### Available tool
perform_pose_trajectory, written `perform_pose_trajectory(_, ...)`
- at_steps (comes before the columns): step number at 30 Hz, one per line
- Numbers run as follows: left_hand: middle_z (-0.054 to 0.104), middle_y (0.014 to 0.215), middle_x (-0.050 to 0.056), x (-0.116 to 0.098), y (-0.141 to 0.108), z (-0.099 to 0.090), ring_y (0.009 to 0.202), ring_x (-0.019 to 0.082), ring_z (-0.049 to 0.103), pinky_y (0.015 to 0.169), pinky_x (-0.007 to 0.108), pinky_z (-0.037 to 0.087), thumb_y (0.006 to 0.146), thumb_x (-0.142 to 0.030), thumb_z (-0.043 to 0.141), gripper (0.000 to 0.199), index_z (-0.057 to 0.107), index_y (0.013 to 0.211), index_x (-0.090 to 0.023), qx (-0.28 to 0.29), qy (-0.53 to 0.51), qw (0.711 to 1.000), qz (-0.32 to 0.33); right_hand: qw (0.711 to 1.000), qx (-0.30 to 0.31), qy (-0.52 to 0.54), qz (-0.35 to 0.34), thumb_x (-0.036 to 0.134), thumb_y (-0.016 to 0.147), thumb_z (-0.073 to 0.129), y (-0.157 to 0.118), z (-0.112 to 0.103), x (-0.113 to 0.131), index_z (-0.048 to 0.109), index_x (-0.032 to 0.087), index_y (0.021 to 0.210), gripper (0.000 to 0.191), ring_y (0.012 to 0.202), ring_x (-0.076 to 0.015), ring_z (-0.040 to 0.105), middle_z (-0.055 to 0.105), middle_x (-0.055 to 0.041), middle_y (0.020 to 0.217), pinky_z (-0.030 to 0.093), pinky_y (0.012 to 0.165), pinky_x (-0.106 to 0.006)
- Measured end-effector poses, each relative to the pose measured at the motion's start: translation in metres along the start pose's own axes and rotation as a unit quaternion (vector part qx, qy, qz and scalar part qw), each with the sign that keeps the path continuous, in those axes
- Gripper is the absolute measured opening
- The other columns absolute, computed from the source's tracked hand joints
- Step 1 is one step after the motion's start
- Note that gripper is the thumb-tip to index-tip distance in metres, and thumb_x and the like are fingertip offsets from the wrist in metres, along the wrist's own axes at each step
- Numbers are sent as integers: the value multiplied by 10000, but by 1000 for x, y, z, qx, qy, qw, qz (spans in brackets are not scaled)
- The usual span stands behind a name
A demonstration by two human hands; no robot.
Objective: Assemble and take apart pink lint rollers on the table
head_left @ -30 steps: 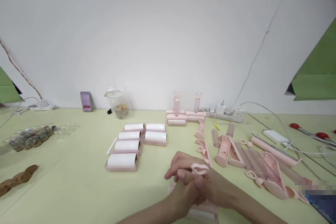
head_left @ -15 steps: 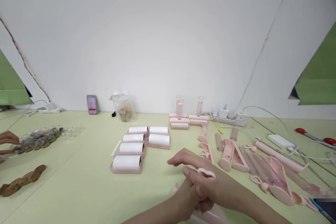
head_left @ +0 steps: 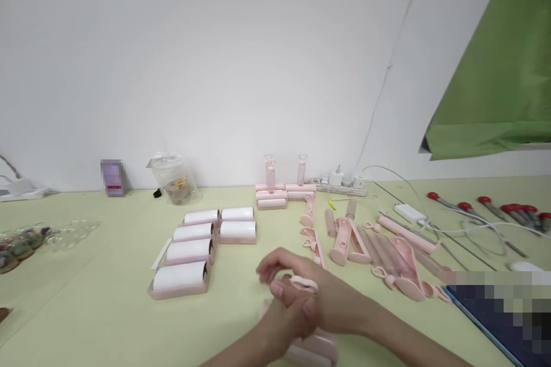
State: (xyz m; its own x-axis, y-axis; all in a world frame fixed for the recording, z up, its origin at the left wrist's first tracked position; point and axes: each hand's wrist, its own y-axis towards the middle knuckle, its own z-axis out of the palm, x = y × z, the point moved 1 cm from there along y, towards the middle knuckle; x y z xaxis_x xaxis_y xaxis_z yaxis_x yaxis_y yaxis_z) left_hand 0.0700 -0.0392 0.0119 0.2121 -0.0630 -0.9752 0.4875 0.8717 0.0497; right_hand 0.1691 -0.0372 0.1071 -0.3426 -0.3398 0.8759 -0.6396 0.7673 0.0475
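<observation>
My right hand [head_left: 316,284] is closed, and a pink heart-shaped loop of a lint roller handle [head_left: 305,284] sticks out at its top. Pressed up against it from below is my left hand [head_left: 282,316], its fingers folded around the same spot. The rest of the handle is hidden by my fingers. Beneath both hands lies a pink lint roller [head_left: 318,348] with a clear cover, partly covered by them. To the left of my hands, white paper rolls [head_left: 189,251] sit in pink holders in two columns.
Pink handle parts [head_left: 342,241] and clear tubes [head_left: 381,246] lie at right, near a dark tablet-like device [head_left: 495,315]. Finished-looking lint rollers [head_left: 272,198] stand by the wall beside a power strip [head_left: 340,188]. Red-tipped rods [head_left: 469,209] lie far right; a plastic bag [head_left: 174,180] stands back left.
The view has turned to the right, so table things appear shifted left and another person's hand has left the picture. My hands stay clasped together; my right fingers are more curled.
</observation>
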Motion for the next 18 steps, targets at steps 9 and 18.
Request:
perform_pose_trajectory(9, 248, 297, -74, -21, 9, 7, 289, 27, 217, 331, 195, 126, 623, -687, 481, 596, 290, 361, -187, 54, -6, 998, 16, 840, -383, -316, 221, 529, 715, 482, -143, -80, -95, 502, 267, 962, 361, 947, -313, 534, 589, -89, 1030, 416, 764, -453)
perform_pose_trajectory(18, 236, 316, -88, -25, 8, 4, 291, 25, 195, 301, 184, 118, 630, -602, 548, 546, 286, 377, -195, 81, -23, 996, 5, 788, -424, -356, 269, 479, 751, 443, -188, -75, -135, 428, 273, 785, 210, 837, -295, 571, 614, -108, 880, 383, 799, -452)
